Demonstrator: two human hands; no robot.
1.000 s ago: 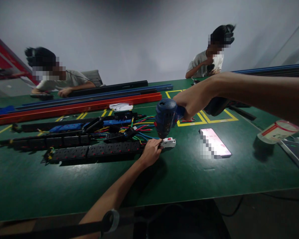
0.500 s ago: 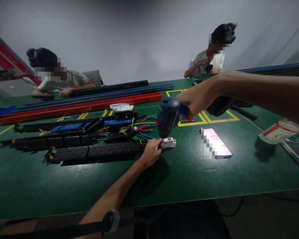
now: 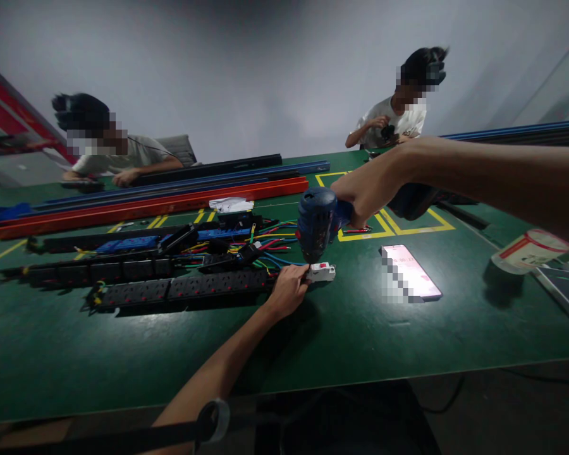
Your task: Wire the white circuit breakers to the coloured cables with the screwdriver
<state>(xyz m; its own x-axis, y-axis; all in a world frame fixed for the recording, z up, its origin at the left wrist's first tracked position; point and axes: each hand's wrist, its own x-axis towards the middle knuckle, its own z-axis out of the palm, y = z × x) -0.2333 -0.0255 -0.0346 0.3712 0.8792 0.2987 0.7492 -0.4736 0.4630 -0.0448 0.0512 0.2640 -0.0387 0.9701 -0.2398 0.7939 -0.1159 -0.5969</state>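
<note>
1. Green bench [image 3: 360,341] underneath.
2. Black socket strip [image 3: 184,288] on the left.
3. Blue drill [image 3: 317,221], nose down, in the right hand's [image 3: 367,193] curled grip.
4. White switch [image 3: 324,272] on the bench below it, left end pinched by the left hand [image 3: 288,291].

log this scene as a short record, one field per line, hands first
left hand: fingers at the left end of the white module
right hand: gripping a blue power tool, nose down toward that end
left side: black socket strip, coloured wires
right side: lit phone, cup
surface: green table
across: two people, one left, one right
</note>
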